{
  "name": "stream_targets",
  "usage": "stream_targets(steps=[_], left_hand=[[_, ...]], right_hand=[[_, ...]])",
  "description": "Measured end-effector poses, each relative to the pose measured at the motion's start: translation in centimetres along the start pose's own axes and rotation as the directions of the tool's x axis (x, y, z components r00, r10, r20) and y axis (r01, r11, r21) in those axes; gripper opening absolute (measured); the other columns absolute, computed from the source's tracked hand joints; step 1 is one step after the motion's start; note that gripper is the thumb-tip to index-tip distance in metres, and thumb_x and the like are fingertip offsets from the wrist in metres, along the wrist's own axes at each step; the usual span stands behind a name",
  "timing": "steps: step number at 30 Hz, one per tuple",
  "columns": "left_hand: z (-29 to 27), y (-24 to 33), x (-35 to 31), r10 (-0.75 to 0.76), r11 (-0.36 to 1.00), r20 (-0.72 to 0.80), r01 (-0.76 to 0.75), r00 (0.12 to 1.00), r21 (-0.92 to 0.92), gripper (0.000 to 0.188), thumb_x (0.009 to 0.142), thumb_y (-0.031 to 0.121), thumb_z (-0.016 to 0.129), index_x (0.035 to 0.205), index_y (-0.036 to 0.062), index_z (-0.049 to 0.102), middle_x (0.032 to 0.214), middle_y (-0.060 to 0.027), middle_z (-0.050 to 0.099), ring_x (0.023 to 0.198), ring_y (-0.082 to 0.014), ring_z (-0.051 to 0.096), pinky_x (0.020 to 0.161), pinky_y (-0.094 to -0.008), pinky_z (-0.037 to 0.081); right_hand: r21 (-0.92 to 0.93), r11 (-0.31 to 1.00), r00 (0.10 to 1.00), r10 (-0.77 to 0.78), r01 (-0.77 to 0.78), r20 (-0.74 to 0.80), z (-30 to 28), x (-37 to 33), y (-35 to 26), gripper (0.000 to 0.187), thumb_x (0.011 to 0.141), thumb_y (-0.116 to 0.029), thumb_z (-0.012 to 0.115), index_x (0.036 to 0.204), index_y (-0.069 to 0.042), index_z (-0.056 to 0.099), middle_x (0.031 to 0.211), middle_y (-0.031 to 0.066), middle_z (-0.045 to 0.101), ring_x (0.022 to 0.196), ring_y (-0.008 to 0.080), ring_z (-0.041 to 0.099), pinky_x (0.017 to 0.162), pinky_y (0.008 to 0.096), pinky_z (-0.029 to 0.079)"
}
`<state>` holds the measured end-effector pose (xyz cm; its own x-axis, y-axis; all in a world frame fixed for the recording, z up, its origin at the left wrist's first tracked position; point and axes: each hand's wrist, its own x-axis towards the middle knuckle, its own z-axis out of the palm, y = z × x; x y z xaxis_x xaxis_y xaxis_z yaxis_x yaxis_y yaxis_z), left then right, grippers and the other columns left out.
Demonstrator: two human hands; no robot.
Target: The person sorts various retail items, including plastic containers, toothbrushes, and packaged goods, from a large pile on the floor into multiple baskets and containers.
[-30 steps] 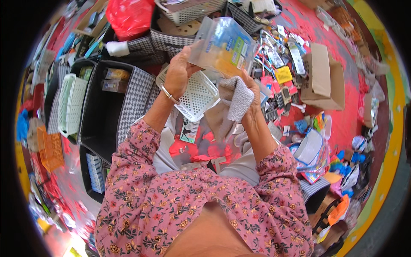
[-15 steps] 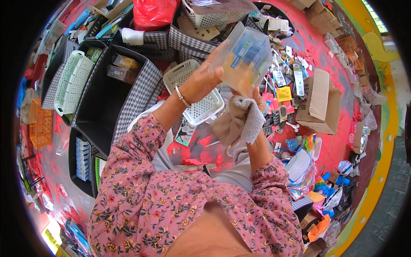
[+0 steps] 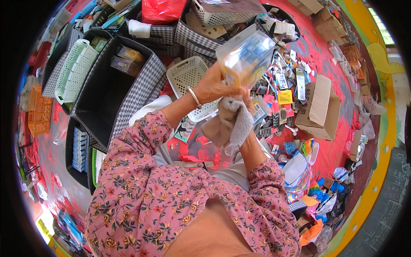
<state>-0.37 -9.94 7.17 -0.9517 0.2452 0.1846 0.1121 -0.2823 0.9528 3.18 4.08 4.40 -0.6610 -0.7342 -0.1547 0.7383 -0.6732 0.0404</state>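
A clear plastic box with blue and yellow marks is tilted up in front of me. My left hand, with a bangle on its wrist, is closed on the box's lower end. My right hand meets it there, closed around a grey-brown cloth. The cloth is bunched near the fingers, and its loose ends hang below. Part of the right hand is hidden behind the cloth. Just right of that hand shows a clear pack; I cannot tell whether they touch.
At the left stand a black-lined houndstooth bin and a pale green basket. A white basket sits beyond my left wrist. Small goods are heaped on the red floor at the right, beside an opened cardboard box.
My left hand has slid down from the box's side to its lower end, its fingers now closed there. The box is turned, and my hands are closer together.
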Motion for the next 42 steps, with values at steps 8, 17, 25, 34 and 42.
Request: stream_targets(steps=[8,17,25,34,42], left_hand=[[0.9,-1.4,0.7,-0.204,0.959,-0.156,0.166,0.966,-0.228,0.057,0.071,0.006,0.067,0.12,0.0036,0.037,0.111,-0.0103,0.051,0.098,-0.0174,0.053,0.087,-0.0303,0.043],[-1.8,-0.8,1.2,-0.319,0.912,-0.078,0.284,0.945,-0.296,0.045,0.078,0.005,0.059,0.118,0.0053,0.039,0.114,-0.0062,0.048,0.107,-0.0153,0.046,0.094,-0.0289,0.036],[-0.5,-0.4,0.9,-0.249,0.951,0.114,0.265,0.962,-0.157,0.06,0.068,0.01,0.068,0.119,0.0062,0.037,0.112,-0.0026,0.046,0.107,-0.0133,0.044,0.093,-0.0263,0.034],[0.3,-1.2,1.4,-0.256,0.955,0.134,0.272,0.957,-0.118,0.063,0.067,0.012,0.072,0.119,0.0053,0.037,0.111,-0.004,0.047,0.105,-0.0125,0.045,0.092,-0.0258,0.035],[-0.4,-1.7,1.4,-0.133,0.99,0.167,0.124,0.977,0.062,0.056,0.068,0.006,0.069,0.117,0.009,0.042,0.107,-0.0033,0.05,0.099,-0.0116,0.047,0.085,-0.0256,0.041]], right_hand=[[-0.313,0.936,0.877,-0.28,0.159,-0.391,-0.2,0.4,0.5,0.038,0.075,-0.032,0.066,0.101,-0.008,0.051,0.08,0.0052,0.056,0.06,0.0153,0.054,0.049,0.0271,0.046],[-0.851,0.516,0.665,-0.67,0.097,-0.331,2.9,-4.4,-7.7,0.037,0.079,-0.025,0.061,0.105,0.0,0.053,0.091,0.0131,0.06,0.073,0.0182,0.058,0.06,0.0308,0.05],[-0.991,-0.014,0.559,-0.824,0.132,0.086,4.2,-4.8,-9.4,0.04,0.07,-0.016,0.069,0.104,0.001,0.059,0.093,0.0081,0.06,0.083,0.0109,0.053,0.075,0.0228,0.042],[-0.972,0.058,0.462,-0.885,0.228,0.056,4.2,-5.1,-7.6,0.035,0.065,-0.006,0.073,0.096,0.002,0.06,0.082,0.0044,0.06,0.071,0.0088,0.054,0.064,0.0208,0.044],[-0.867,0.37,0.599,-0.793,0.333,-0.109,4.9,-5.5,-7.9,0.022,0.066,-0.004,0.071,0.085,-0.001,0.06,0.078,0.0038,0.06,0.066,0.0092,0.056,0.059,0.0205,0.045]])
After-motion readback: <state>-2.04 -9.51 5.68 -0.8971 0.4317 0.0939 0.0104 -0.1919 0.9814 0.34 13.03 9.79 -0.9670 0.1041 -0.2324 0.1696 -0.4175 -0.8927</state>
